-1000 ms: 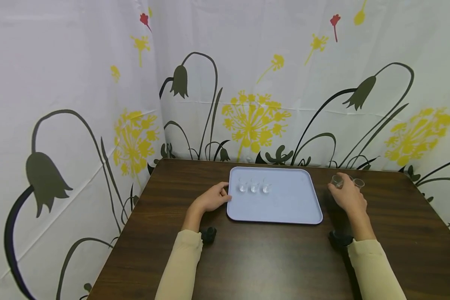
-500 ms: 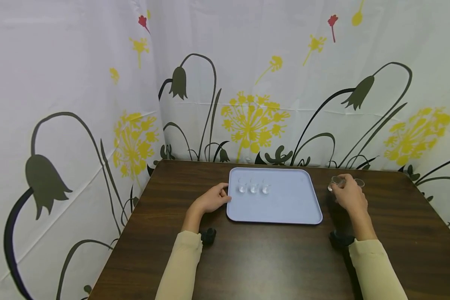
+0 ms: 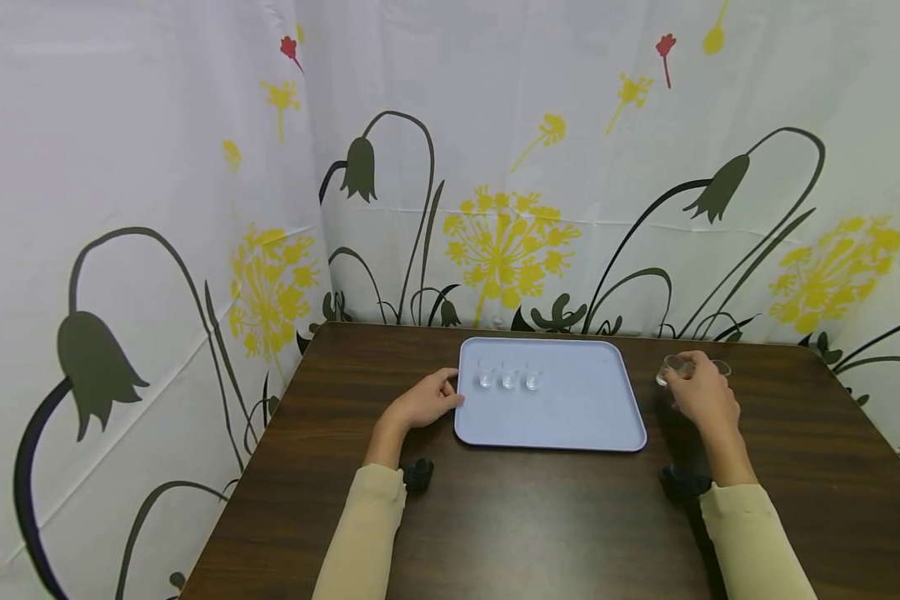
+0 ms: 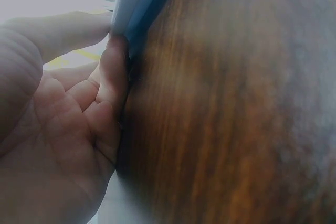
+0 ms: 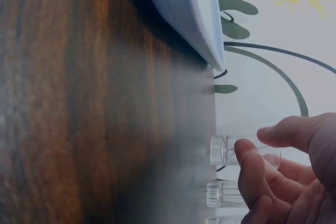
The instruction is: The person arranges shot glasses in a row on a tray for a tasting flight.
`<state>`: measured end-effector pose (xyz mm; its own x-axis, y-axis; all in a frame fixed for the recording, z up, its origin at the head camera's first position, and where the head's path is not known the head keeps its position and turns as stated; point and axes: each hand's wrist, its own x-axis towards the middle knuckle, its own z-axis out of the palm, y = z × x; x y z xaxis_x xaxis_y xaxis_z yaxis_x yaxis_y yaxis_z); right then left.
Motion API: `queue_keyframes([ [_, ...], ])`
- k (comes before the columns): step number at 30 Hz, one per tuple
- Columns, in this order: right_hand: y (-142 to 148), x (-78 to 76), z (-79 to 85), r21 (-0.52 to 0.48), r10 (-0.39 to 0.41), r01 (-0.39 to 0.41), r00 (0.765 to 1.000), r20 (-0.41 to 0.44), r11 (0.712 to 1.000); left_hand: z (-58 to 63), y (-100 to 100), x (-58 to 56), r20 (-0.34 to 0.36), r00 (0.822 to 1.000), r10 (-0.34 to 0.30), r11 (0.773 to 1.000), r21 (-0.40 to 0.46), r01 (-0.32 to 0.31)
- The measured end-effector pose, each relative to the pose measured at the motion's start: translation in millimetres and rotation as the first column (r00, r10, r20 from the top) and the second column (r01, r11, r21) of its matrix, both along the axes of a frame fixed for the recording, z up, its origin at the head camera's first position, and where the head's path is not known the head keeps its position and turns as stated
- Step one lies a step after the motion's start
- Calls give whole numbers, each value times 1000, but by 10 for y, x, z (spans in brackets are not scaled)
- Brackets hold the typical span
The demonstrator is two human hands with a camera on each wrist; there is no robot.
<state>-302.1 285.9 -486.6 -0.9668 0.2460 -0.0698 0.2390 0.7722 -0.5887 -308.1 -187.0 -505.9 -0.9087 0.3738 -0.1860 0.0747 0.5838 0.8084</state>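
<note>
My left hand (image 3: 425, 398) holds the left rim of a pale blue tray (image 3: 555, 419); in the left wrist view the thumb lies on top of the rim and a curled finger presses against its side. On the tray's left half, three clear shot glasses (image 3: 509, 377) stand upright in a row. Right of the tray, my right hand (image 3: 702, 397) pinches another clear shot glass (image 5: 218, 150) between thumb and fingers. That glass is upright, close over the table. Beyond it stands a second glass (image 5: 214, 194), and a further one (image 3: 722, 367) is partly hidden by the hand.
Everything is on a dark wood-grain table (image 3: 540, 525). Behind it hangs a white curtain (image 3: 495, 67) printed with flowers, which also runs along the left side. A black wrist camera (image 3: 417, 475) sits at each cuff.
The right hand has gripped the nearest shot glass and shifted it slightly left, apart from the other glasses. My left hand stays at the tray's rim.
</note>
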Motion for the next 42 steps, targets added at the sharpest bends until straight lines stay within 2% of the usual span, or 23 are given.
queue_keyframes([
  [19,-156,55,70,-56,22,-27,996,-84,998,-10,6,-2,-8,1000,2,1000,-4,-2],
  [26,-253,29,17,-112,95,-113,982,-161,987,-15,1,2,-8,1000,0,1000,-7,0],
  [31,-332,-12,-16,-168,102,-134,976,-191,977,-6,6,6,-7,1000,-4,1000,-11,4],
  [37,-415,-38,-50,-133,105,-131,977,-188,982,-6,16,-3,-6,1000,5,1000,-11,-5],
  [42,-458,-40,-43,-143,111,-140,975,-193,980,-19,9,-8,-7,1000,7,1000,-12,-7],
])
